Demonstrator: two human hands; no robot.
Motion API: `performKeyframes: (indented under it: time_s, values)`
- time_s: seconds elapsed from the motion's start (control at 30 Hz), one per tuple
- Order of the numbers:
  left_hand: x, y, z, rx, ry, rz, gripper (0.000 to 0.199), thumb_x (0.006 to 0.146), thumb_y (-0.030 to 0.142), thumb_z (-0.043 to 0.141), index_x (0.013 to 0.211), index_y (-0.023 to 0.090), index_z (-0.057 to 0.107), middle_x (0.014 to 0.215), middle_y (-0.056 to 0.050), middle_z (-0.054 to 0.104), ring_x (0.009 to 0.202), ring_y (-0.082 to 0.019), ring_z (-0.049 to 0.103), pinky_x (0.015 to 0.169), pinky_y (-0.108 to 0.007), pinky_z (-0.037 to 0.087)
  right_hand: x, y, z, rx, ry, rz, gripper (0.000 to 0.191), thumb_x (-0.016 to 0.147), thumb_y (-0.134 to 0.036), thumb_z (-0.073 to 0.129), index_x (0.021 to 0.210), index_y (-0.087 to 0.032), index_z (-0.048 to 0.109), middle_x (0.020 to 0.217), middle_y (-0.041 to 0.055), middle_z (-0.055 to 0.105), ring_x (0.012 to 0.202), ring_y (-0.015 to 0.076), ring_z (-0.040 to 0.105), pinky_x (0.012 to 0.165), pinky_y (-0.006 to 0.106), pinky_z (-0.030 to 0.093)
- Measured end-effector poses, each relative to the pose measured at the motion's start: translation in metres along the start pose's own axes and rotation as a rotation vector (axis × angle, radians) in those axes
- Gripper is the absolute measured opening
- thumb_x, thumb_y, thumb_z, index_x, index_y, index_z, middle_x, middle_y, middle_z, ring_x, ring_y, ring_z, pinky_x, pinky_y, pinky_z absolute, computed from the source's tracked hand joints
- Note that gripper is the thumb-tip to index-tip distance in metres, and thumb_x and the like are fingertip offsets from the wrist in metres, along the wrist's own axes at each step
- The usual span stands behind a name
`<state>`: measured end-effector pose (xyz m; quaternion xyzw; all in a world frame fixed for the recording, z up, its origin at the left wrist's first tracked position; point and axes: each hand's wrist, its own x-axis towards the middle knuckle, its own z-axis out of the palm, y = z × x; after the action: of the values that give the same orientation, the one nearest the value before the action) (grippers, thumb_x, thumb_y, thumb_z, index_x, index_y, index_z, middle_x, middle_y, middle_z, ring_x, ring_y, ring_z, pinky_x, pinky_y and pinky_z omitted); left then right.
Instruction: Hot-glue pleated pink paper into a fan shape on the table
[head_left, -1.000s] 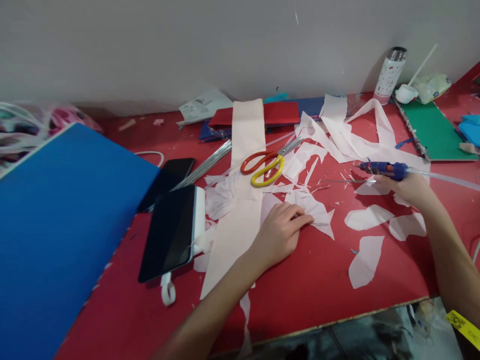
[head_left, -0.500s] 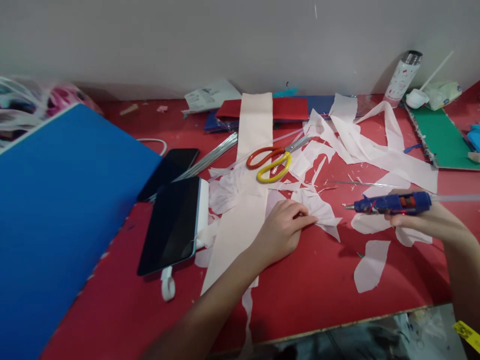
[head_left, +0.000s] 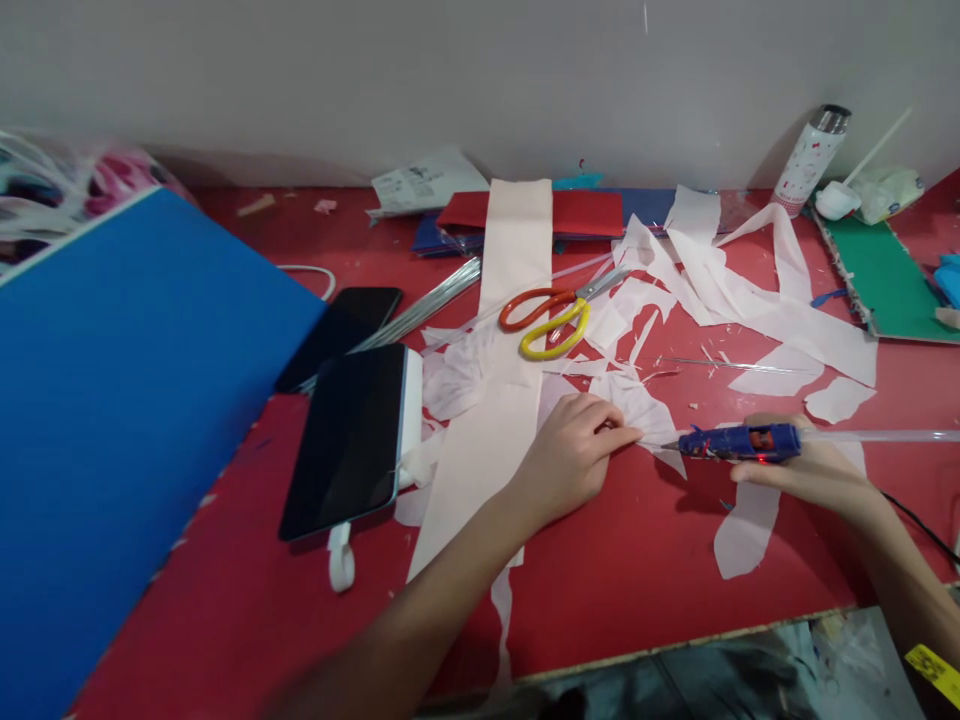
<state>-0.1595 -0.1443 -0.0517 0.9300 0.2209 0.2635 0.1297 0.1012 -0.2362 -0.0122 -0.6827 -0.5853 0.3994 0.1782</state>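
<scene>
Left hand point(head_left: 574, 450) resting on red counter point(head_left: 600, 610), fingers pinching gathered pale pink pleated paper piece point(head_left: 637, 410) near counter's middle; right hand point(head_left: 795, 465) holding blue glue gun with clear stick point(head_left: 742, 442), fingers curled round its body, nozzle pointing left at pleated piece's right edge; scissors with red and yellow handles point(head_left: 559, 322) lying open-handled on long cream paper strip point(head_left: 517, 240), just beyond left hand; black-screened tablet point(head_left: 345, 440) left of strip

Red tabletop point(head_left: 600, 600) with scissors point(head_left: 555, 312), pale paper scraps point(head_left: 746, 535) and tablet point(head_left: 345, 440).
</scene>
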Motion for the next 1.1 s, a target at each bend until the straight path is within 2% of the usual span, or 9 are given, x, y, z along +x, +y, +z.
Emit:
performKeyframes:
  time_s: [0.3,0.6,1.1]
  values:
    - [0.0,0.0,0.0,0.005,-0.044,-0.029,0.04,0.079,0.0,0.037,0.095,0.021,0.068,0.085,-0.006,0.06,0.082,-0.018,0.048,0.075,-0.035,0.039,0.004,0.006,0.007,-0.074,0.037,-0.065,0.038,0.065,-0.055,0.069,0.066,-0.019,0.057,0.057,-0.0022,0.055,0.052,0.0122,0.048,0.046,0.024,0.03]
    - [0.0,0.0,0.0,0.011,-0.03,-0.018,0.038,0.079,0.0,0.037,0.094,0.02,0.067,0.085,-0.005,0.06,0.081,-0.017,0.048,0.074,-0.034,0.04,0.004,-0.003,0.008,-0.121,0.049,-0.054,0.045,0.064,-0.06,0.067,0.061,-0.02,0.047,0.057,-0.0015,0.051,0.052,0.0121,0.045,0.048,0.025,0.03]
    - [0.001,0.001,-0.001,-0.003,-0.023,-0.011,0.037,0.08,0.0,0.038,0.093,0.019,0.067,0.084,-0.005,0.06,0.081,-0.017,0.048,0.074,-0.033,0.04,0.004,0.001,0.006,-0.14,0.066,-0.067,0.046,0.064,-0.063,0.066,0.06,-0.02,0.049,0.056,-0.0008,0.052,0.05,0.0118,0.044,0.047,0.026,0.029]
